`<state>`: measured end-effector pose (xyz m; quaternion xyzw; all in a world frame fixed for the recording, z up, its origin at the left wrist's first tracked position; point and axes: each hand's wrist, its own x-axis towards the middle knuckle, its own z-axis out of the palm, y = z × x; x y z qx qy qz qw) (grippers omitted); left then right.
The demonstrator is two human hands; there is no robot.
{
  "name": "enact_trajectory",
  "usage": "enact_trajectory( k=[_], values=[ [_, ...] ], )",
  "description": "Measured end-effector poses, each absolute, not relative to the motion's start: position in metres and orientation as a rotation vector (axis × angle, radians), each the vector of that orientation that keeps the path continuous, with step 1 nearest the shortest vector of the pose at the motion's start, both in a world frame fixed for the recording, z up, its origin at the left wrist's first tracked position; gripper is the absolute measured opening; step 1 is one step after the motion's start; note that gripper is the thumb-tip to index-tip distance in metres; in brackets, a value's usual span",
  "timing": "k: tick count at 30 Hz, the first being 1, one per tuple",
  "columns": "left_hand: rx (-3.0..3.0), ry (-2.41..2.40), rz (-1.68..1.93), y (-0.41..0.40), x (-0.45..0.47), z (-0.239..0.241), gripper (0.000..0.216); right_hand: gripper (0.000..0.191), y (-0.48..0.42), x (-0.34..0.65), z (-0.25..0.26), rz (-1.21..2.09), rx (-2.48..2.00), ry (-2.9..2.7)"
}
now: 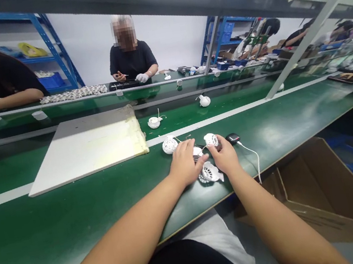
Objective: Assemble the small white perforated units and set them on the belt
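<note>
My right hand [225, 155] pinches a white perforated shell [211, 139] between thumb and fingers, just above the bench. Close on its left, my left hand [187, 163] has its fingers and thumb around a small white part [196, 151], largely hidden by the hand. A thin pale wire runs between the two held pieces. Below my hands lies a white fish-shaped openwork shell [211, 172], with another lattice piece partly under it. A rounded openwork shell [169, 145] rests beyond my left fingers.
Two wired white pieces, one open shell [153, 122] and another [204, 100], sit on the green belt. A white board [89, 142] lies at left. Right of my hands is a black device [233, 138] with a white cable [254, 154]. A cardboard box [323, 188] stands below the bench edge. Co-workers sit opposite.
</note>
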<state>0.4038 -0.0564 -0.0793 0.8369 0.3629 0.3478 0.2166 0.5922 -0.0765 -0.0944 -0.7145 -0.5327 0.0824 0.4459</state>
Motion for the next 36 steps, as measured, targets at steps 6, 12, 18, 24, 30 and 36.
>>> enact_trajectory(
  k=[6, 12, 18, 24, 30, 36],
  values=[
    [2.546, 0.924, 0.670, -0.077, 0.405, -0.090, 0.084, 0.062, -0.077, 0.592, -0.096, 0.219, -1.804, -1.480],
    [2.668, 0.886, 0.718, -0.062, 0.412, -0.077, 0.086, 0.058, -0.074, 0.607, -0.098, 0.088, -1.788, -1.459],
    [2.329, 1.278, 0.847, -0.033, 0.363, -0.073, 0.086, 0.059, -0.114, 0.604, -0.087, 0.000, -1.517, -1.734],
    [2.322, 1.080, 0.750, -0.022, 0.385, -0.085, 0.074, 0.061, -0.123, 0.581, -0.090, -0.169, -1.594, -1.965],
    [2.320, 0.959, 0.734, -0.017, 0.406, -0.083, 0.066, 0.056, -0.096, 0.577, -0.096, -0.208, -1.719, -1.771],
    [2.090, 0.898, 0.890, -0.001, 0.392, -0.080, 0.057, 0.061, -0.105, 0.578, -0.089, -0.208, -1.703, -1.723]
  ],
)
